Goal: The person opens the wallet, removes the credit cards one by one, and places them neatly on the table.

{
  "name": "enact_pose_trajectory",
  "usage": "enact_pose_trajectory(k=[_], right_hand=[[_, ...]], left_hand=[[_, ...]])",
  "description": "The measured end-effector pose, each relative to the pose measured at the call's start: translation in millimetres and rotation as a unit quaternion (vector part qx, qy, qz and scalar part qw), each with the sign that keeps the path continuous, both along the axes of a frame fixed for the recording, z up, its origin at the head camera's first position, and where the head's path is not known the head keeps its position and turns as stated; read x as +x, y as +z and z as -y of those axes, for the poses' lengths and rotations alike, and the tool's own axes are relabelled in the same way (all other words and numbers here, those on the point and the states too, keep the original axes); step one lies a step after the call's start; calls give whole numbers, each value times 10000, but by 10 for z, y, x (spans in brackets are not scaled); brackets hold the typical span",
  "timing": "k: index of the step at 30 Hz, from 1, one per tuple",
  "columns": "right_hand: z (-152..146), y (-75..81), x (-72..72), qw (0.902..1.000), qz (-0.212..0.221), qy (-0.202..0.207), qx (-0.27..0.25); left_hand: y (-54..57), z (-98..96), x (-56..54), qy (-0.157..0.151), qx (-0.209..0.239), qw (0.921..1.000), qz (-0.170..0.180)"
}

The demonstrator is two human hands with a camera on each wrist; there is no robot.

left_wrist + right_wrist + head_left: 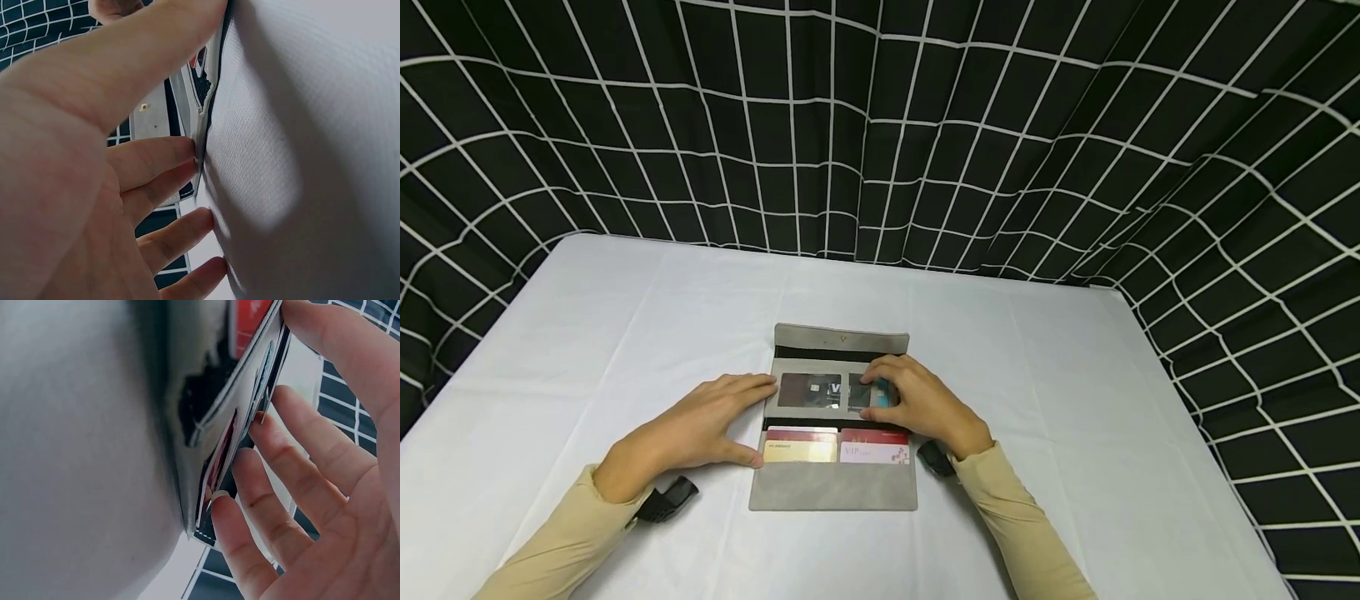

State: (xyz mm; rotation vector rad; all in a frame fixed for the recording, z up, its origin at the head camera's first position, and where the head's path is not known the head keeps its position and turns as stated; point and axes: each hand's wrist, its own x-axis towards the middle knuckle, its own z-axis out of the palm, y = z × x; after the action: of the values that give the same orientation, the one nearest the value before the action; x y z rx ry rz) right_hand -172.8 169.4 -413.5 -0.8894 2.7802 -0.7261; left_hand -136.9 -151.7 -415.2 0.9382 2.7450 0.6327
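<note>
An unfolded grey wallet [834, 487] lies on the white tabletop. The left hand [703, 421] rests along its left edge, thumb near the lower pocket and fingers beside the upper panel. Straight fingers [178, 234] show in the left wrist view. Over the upper right clear pocket, the right hand [917, 404] curves its thumb and index finger around a blue card [882, 392]. From the right wrist view, the other fingers [253, 481] lie along the wallet's side. A dark bank card [808, 389] shows through the upper left clear pocket.
A yellow card [800, 451] and a pink VIP card [872, 452] sit in the lower pockets, with red cards behind them. The wallet's flap [842, 337] with a snap lies unfolded at the back. A black checked curtain [820, 125] hangs behind the table [1037, 400].
</note>
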Motion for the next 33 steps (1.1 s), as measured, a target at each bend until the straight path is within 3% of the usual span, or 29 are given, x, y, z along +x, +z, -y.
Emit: enact_pose_trajectory(k=[33], right_hand=[[18, -8, 0, 10000, 28, -21, -87]], left_hand=[[3, -8, 0, -18, -45, 10000, -1]])
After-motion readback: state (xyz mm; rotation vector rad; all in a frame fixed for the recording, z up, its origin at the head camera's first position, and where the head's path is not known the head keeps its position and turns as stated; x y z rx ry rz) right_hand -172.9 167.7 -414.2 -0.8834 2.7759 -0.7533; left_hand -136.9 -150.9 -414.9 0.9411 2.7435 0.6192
